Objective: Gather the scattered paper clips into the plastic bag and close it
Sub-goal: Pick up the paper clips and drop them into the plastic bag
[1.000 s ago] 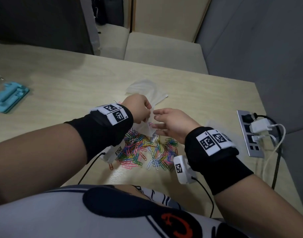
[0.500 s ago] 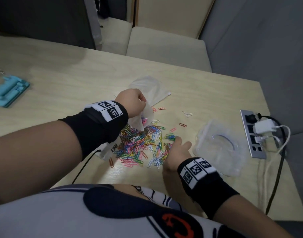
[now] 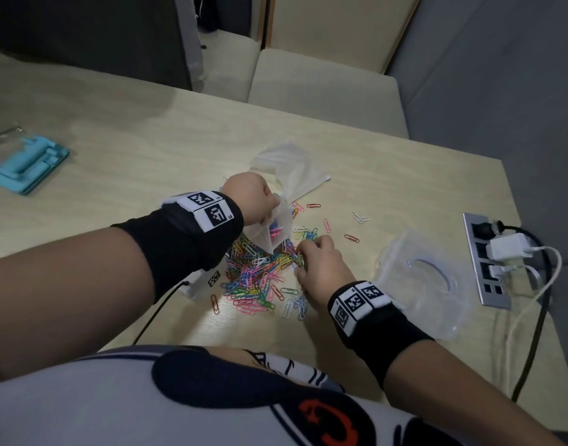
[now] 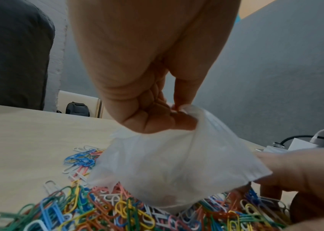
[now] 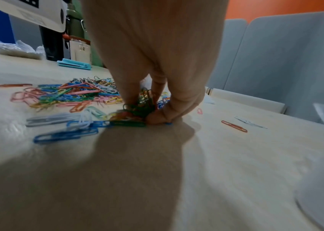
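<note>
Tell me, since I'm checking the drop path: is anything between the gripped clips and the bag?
Nothing visible: the right hand pinches coloured paper clips beside the translucent plastic bag held by the left hand.

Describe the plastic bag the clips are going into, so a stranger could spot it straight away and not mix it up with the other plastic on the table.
Start at the pile of coloured paper clips in the middle of the wooden table. The plastic bag hangs just above the pile's far edge, pinched by the left hand. Unlike the clear packaging lying flat near the power strip, it is small, milky and lifted off the table.
</note>
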Demonstrator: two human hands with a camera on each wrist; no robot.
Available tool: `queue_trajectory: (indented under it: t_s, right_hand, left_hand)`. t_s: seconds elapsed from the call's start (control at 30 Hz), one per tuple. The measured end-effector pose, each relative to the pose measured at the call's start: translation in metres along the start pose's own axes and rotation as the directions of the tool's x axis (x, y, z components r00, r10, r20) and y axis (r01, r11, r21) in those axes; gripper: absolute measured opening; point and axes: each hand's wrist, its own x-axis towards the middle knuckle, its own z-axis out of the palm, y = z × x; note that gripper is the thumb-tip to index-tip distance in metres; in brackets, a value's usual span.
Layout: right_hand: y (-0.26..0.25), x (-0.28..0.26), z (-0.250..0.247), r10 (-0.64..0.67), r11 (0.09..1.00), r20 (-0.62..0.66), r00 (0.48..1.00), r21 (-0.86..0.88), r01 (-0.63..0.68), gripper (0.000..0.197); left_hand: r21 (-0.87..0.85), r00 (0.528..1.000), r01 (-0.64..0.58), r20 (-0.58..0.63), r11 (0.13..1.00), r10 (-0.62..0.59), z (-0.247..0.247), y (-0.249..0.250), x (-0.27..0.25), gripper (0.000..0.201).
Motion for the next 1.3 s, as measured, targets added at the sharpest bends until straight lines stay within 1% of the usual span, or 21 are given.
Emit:
queue_trajectory:
  t_s: [0.1,0.17,0.23,0.3,0.33,0.37,0.43,0.5,0.57,0.6,0.67,0.77,0.83,0.9,1.0,1.1,1.13,1.23,1.27,1.3]
  right_hand:
    - [0.003,0.003,-0.004,-0.001,0.999,-0.010,1.000,0.042,0.002,0.024]
    - [0.007,0.003,-0.011,0.043,0.995,-0.027,0.999,0.095,-0.040,0.019]
    - [0.014,0.005,-0.018,0.113,0.971,-0.033,0.993,0.217,-0.103,0.014]
    - [0.019,0.005,-0.024,0.177,0.909,-0.017,0.984,0.387,-0.157,0.012]
    - [0.021,0.004,-0.027,0.201,0.859,0.000,0.980,0.480,-0.176,0.014]
    - [0.021,0.002,-0.032,0.224,0.788,0.023,0.974,0.583,-0.196,0.015]
    - [0.018,-0.004,-0.044,0.234,0.570,0.078,0.969,0.796,-0.202,0.015]
    - [0.012,-0.010,-0.058,0.168,0.363,0.126,0.978,0.914,-0.181,0.013]
    - [0.005,-0.012,-0.067,0.065,0.215,0.176,0.982,0.959,-0.186,0.014]
    - [0.002,-0.013,-0.069,0.030,0.158,0.201,0.979,0.966,-0.203,0.014]
    - [-0.007,-0.014,-0.070,0.000,0.085,0.241,0.971,0.967,-0.240,0.013]
    - [-0.019,-0.013,-0.068,0.055,0.008,0.274,0.960,0.961,-0.275,0.011]
    - [-0.025,-0.010,-0.067,0.140,-0.009,0.283,0.949,0.959,-0.285,0.008]
    - [-0.029,-0.008,-0.071,0.183,-0.017,0.292,0.939,0.956,-0.294,0.006]
    - [-0.035,-0.007,-0.079,0.140,-0.008,0.328,0.934,0.944,-0.330,0.010]
    - [-0.036,-0.004,-0.084,0.096,0.093,0.367,0.925,0.922,-0.376,0.031]
    - [-0.035,-0.003,-0.085,0.085,0.122,0.357,0.930,0.923,-0.366,0.032]
    - [-0.035,-0.001,-0.086,0.064,0.194,0.254,0.965,0.945,-0.261,0.019]
    - [-0.035,0.000,-0.086,0.088,0.232,0.205,0.975,0.947,-0.220,0.014]
    - [-0.032,0.003,-0.084,0.124,0.295,0.154,0.980,0.938,-0.184,0.010]
  left_hand:
    - [0.051,0.999,0.014,0.032,0.999,-0.016,0.002,0.002,0.001,0.039]
    - [0.028,0.999,0.007,0.049,1.000,-0.008,0.002,0.003,0.000,0.030]
    - [0.007,0.999,0.001,0.037,1.000,-0.001,0.001,0.004,-0.002,0.021]
    - [-0.003,0.999,-0.014,0.035,1.000,0.014,0.002,0.006,-0.003,0.015]
    - [-0.012,0.999,-0.018,0.037,1.000,0.018,0.002,0.007,-0.003,0.012]
    - [-0.020,0.999,-0.023,0.037,1.000,0.023,0.002,0.008,-0.003,0.012]
    - [-0.036,0.999,-0.026,0.025,0.999,0.027,0.002,0.011,-0.004,0.018]
    - [-0.046,1.000,-0.022,0.019,0.999,0.023,0.002,0.014,-0.006,0.021]
    - [-0.047,0.999,-0.020,0.031,0.999,0.021,0.004,0.019,-0.009,0.021]
    - [-0.058,0.999,-0.017,0.047,0.998,0.020,0.005,0.022,-0.011,0.019]
    - [-0.109,0.997,-0.016,0.078,0.994,0.025,0.007,0.026,-0.014,0.014]
    - [-0.138,0.995,-0.020,0.091,0.990,0.032,0.008,0.031,-0.017,0.012]
    - [-0.130,0.995,-0.023,0.092,0.991,0.035,0.007,0.031,-0.017,0.015]
    - [-0.124,0.995,-0.020,0.090,0.992,0.031,0.006,0.031,-0.017,0.016]
    - [-0.120,0.996,-0.002,0.084,0.993,0.012,0.007,0.030,-0.017,0.017]
    - [-0.153,0.997,0.020,0.071,0.988,-0.009,0.006,0.027,-0.015,0.018]
    - [-0.153,0.998,0.017,0.061,0.988,-0.008,0.005,0.027,-0.014,0.018]
    - [-0.110,1.000,0.005,0.026,0.994,-0.002,-0.001,0.022,-0.009,0.020]
    - [-0.103,1.000,0.002,0.008,0.995,-0.001,-0.002,0.019,-0.007,0.020]
    - [-0.104,1.000,0.006,-0.011,0.995,-0.007,-0.004,0.017,-0.006,0.019]
